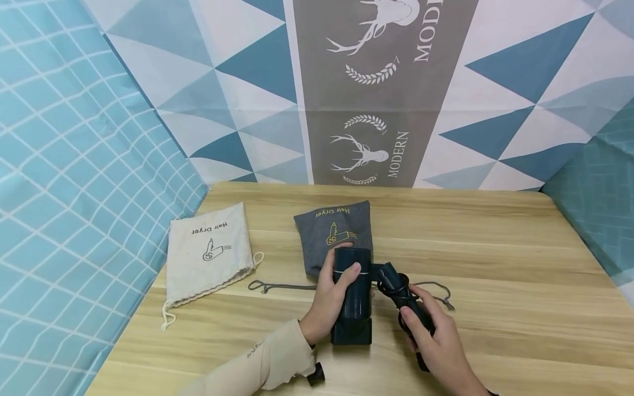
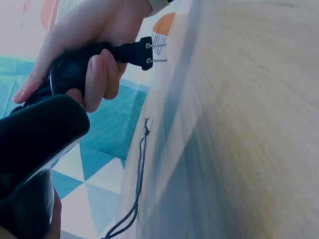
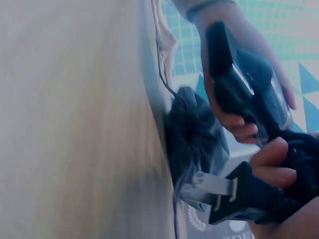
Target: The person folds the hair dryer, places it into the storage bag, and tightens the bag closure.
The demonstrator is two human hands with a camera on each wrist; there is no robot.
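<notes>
Both hands hold a dark hair dryer (image 1: 353, 294) above the wooden table. My left hand (image 1: 324, 300) grips its barrel from the left, thumb across the top. My right hand (image 1: 438, 335) grips the handle with the black cord (image 1: 394, 283) wound around it. From under the right hand sticks the two-pin plug (image 2: 137, 54), its prongs bare; the right wrist view shows the plug (image 3: 244, 196) close up. Just beyond the barrel lies a dark grey drawstring pouch (image 1: 317, 236) printed "Hair Dryer", partly hidden by the dryer and left hand.
A cream drawstring pouch (image 1: 208, 256) with the same print lies at the table's left. Grey drawstrings (image 1: 284, 286) stretch out on both sides of the dark pouch. Patterned cloth (image 1: 356, 93) hangs behind the wooden table (image 1: 520, 264).
</notes>
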